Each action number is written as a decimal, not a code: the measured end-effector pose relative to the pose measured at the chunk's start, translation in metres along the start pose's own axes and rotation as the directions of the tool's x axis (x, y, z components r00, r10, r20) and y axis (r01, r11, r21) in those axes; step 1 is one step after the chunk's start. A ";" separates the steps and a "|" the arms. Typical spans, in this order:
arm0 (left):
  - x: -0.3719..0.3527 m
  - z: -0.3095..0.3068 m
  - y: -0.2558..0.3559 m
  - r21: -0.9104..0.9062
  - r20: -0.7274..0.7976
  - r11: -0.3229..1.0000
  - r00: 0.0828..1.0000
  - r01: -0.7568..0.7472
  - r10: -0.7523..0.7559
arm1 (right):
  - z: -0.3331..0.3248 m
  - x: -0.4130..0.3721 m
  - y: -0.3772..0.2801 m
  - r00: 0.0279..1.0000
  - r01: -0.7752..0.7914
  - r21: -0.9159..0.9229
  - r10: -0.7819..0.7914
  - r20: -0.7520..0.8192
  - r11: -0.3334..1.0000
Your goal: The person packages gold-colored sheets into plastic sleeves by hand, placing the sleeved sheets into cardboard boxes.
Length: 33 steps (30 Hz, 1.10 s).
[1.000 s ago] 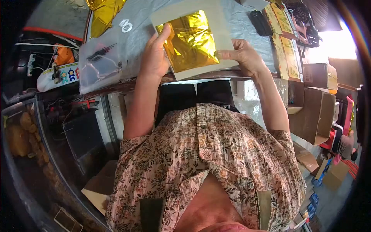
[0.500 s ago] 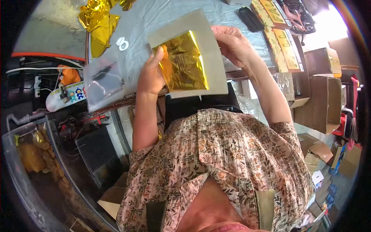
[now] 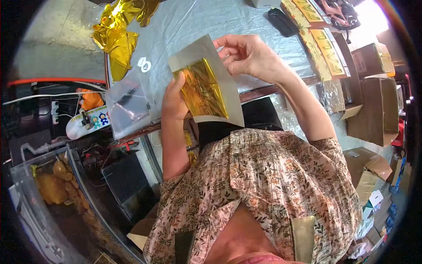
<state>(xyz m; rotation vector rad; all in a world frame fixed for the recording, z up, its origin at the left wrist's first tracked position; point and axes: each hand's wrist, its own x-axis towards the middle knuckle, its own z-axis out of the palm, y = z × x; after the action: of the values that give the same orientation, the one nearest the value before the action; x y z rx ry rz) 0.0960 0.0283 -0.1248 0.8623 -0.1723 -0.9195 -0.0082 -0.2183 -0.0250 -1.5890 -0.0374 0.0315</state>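
Note:
A folded sheet of shiny gold foil lies against a greyish translucent plastic sleeve, tilted above the table's near edge. My left hand is closed on the left side of both, thumb over the foil on the front and the other fingers hidden behind. At the sleeve's upper right edge is my right hand, fingers apart and loosely bent, the index fingertip right at that edge.
Crumpled gold foil, a white ring-shaped piece and clear plastic bags lie on the covered table. A black case and printed boxes are at right. Cardboard boxes stand beyond.
The sleeve with the foil has turned edge-on and dropped slightly. My right hand has come out from behind its right edge and moved left. The whole view has shifted slightly.

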 end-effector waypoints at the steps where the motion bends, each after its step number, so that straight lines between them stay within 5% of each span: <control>1: 0.001 -0.001 -0.001 0.005 0.001 1.000 1.000 0.006 -0.006 | 0.000 0.000 0.004 1.000 0.001 0.006 -0.001 -0.006 1.000; 3: 0.001 -0.002 -0.003 -0.015 0.011 0.999 1.000 0.028 -0.028 | 0.001 0.002 0.014 0.994 0.097 -0.219 -0.106 -0.030 0.971; 13: 0.000 0.005 0.009 0.032 0.081 0.999 0.996 0.039 -0.041 | 0.012 0.007 0.007 0.970 0.166 -0.081 -0.177 -0.164 0.983; 15: 0.000 0.011 0.011 0.121 -0.042 0.993 0.999 -0.007 0.012 | 0.009 0.009 0.001 0.936 0.131 -0.466 -0.264 -0.233 0.875; 18: 0.002 0.004 0.009 0.139 -0.084 0.990 0.996 -0.010 0.022 | 0.007 0.018 0.018 0.875 0.198 -0.439 -0.360 -0.324 0.876; 22: 0.001 0.007 0.012 0.139 -0.058 0.990 0.997 -0.036 0.045 | 0.008 0.025 0.031 0.888 0.183 -0.293 -0.286 -0.360 0.938; 24: 0.000 0.006 0.018 0.185 -0.061 0.983 0.998 -0.015 0.027 | 0.008 0.021 0.023 0.952 0.109 0.038 -0.093 -0.291 0.993; 30: -0.001 -0.004 0.019 0.112 -0.054 0.993 0.998 -0.035 0.042 | -0.002 0.008 0.017 0.993 0.023 -0.178 -0.043 -0.108 0.984; 33: 0.002 0.008 0.018 0.090 -0.028 0.996 0.999 -0.013 0.015 | 0.001 0.006 0.021 0.988 0.050 0.002 -0.049 -0.146 0.999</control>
<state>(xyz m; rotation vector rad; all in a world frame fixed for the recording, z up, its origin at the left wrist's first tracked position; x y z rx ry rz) 0.1052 0.0281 -0.1070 0.9556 -0.1954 -0.8912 -0.0026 -0.2177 -0.0464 -1.5804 0.0372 -0.1234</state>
